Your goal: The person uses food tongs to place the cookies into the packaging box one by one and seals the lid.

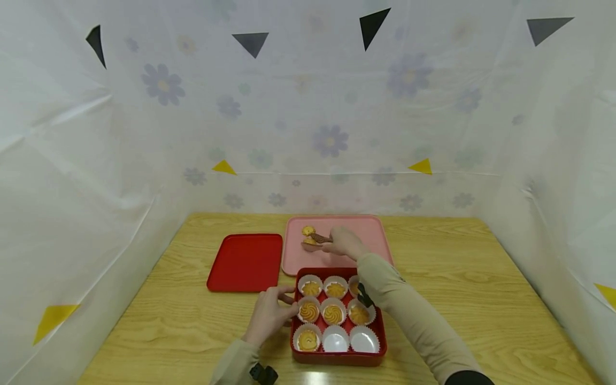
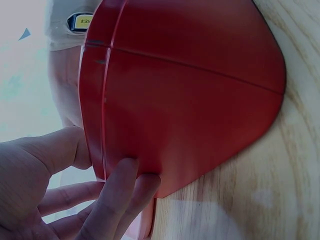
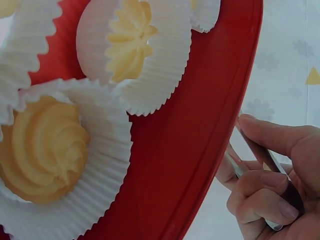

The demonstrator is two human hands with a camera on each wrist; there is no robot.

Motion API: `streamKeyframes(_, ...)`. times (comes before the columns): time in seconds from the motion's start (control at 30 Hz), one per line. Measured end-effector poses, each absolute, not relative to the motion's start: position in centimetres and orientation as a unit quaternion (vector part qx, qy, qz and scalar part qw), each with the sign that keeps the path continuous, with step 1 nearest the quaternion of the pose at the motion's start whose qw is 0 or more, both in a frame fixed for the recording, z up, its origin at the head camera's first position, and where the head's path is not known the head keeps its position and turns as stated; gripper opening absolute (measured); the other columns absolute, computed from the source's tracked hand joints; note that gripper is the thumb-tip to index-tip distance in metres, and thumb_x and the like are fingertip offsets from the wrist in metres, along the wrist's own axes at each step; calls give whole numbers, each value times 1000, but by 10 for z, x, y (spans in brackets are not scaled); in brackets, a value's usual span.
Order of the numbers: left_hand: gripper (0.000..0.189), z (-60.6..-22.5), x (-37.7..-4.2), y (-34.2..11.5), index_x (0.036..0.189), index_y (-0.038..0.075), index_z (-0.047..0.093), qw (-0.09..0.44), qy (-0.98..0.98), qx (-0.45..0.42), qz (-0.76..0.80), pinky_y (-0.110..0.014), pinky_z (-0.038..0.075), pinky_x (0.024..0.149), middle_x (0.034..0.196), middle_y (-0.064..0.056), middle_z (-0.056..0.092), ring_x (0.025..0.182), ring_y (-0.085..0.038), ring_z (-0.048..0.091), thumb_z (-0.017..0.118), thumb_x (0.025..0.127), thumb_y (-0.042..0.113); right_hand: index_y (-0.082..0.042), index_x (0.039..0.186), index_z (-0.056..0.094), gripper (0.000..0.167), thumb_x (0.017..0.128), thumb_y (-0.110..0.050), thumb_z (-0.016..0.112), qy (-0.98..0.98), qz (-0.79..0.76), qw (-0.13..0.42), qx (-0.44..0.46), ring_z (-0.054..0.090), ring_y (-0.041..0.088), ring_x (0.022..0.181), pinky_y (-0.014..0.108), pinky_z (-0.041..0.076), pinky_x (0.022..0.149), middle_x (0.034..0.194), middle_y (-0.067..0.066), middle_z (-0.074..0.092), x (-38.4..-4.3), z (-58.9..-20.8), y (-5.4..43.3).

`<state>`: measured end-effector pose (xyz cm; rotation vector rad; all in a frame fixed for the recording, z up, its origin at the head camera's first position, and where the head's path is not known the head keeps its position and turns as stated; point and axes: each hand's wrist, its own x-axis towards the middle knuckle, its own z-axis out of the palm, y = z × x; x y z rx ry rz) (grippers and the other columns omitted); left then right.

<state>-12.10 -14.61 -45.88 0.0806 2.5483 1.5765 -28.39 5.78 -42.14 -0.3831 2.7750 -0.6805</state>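
My right hand [image 1: 345, 242] holds brown tongs [image 1: 323, 239] over the pink tray [image 1: 370, 243]. Between the spread tong tips is a piped cookie [image 1: 310, 241], and a second cookie [image 1: 308, 230] lies just behind it. In the right wrist view, fingers and thumb curl round the tongs' handle [image 3: 270, 162]. At the left wall of the red box [image 1: 337, 359], my left hand [image 1: 270, 313] grips the rim, with two fingers on the outer side. White paper cups in rows fill the box. Most hold a swirl cookie [image 1: 332, 314]; two front cups, middle [image 1: 335, 339] and right [image 1: 364, 339], are empty.
A flat red tray [image 1: 246, 262] lies left of the pink one on the wooden table [image 1: 447, 278]. The box stands close before the pink tray, under my right forearm. White patterned sheeting [image 1: 289, 107] rises behind and at both sides.
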Motion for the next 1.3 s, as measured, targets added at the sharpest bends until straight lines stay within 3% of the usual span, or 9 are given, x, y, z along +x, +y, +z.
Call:
streamKeyframes(0.17,45,-458,-121,-146,128,-8,64,73,849,29,523,-34,64,56,98,-22,74,73,-23,74,74,86,6,-8,74,52,30,94,-22,70,955,-236,124,-133,31,11,51,24,29,47,58,-2,38,-283,-424,58)
streamKeyframes(0.3,45,-458,-121,-146,127,-8,64,72,849,33,522,-35,64,56,98,-23,74,73,-24,74,74,86,5,-9,70,48,35,94,-21,70,950,-255,123,-134,27,11,50,24,27,47,55,-2,34,-284,-425,60)
streamKeyframes(0.57,44,-458,-121,-146,127,-7,64,70,849,33,522,-34,63,56,97,-22,74,74,-24,74,74,86,5,-7,83,55,25,95,-23,69,950,-261,120,-126,39,14,59,25,33,52,68,2,46,-280,-419,63)
streamKeyframes(0.73,45,-459,-121,-146,127,-7,64,70,849,32,523,-32,63,56,98,-22,74,75,-24,74,74,86,5,-7,82,53,28,93,-25,70,948,-271,107,-130,36,14,59,25,30,52,67,0,41,-279,-419,70)
streamKeyframes(0.97,45,-459,-121,-146,128,-7,64,71,850,28,521,-32,63,56,98,-22,74,74,-23,74,75,86,5,-8,72,61,31,94,-28,70,932,-306,78,-180,31,12,54,25,28,52,57,-3,39,-272,-421,92)
streamKeyframes(1.13,45,-459,-121,-145,128,-7,64,72,850,26,521,-32,63,56,98,-22,74,74,-23,74,75,86,5,-12,61,51,40,95,-22,69,910,-344,64,-221,26,10,49,23,26,51,51,-6,30,-263,-419,112)
streamKeyframes(1.3,45,-459,-122,-145,128,-8,63,72,852,30,518,-31,63,56,98,-22,73,74,-22,74,74,86,5,-7,67,60,30,95,-15,68,890,-371,51,-261,26,8,49,23,29,53,53,-6,32,-253,-414,131)
